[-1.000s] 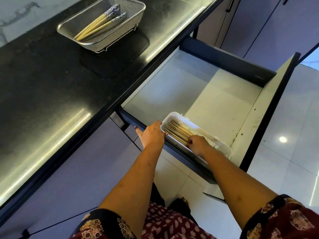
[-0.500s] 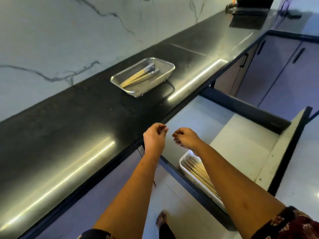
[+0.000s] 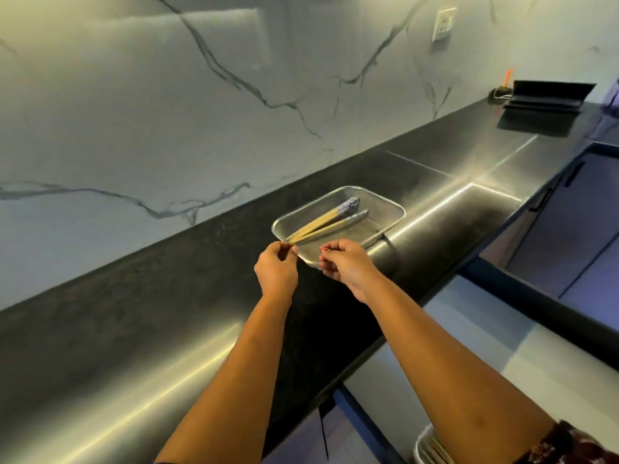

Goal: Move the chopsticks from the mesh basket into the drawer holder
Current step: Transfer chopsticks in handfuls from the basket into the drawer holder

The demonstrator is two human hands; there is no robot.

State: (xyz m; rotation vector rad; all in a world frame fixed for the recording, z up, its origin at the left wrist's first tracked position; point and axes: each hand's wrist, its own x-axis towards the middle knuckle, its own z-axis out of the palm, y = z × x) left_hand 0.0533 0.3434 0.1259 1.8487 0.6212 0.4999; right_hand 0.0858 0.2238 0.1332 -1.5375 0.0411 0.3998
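The chopsticks [image 3: 326, 223] lie bunched in the mesh basket [image 3: 401, 214]. Their long axis runs on the diagonal, with the blue-patterned heads toward the basket's far corner and the plain yellow tips at its near left corner. Those tips point straight at the left hand [image 3: 276, 267], which is the nearer one. Its thumb and forefinger are drawn together right at the tips, but contact is hidden, so whether they already pinch the wood cannot be told. The right hand [image 3: 346, 264] hovers over the basket's near rim, to the right of the tips and apart from the sticks, with its fingers curled in and nothing between them.

The next move likely calls for a pull along that diagonal, toward the person, with the right hand taking the shafts further up.

The basket sits on the black countertop [image 3: 167, 296]. The open drawer [image 3: 485, 356] is well below and to the right of the basket, and only an edge of the white holder [image 3: 424, 445] shows there.
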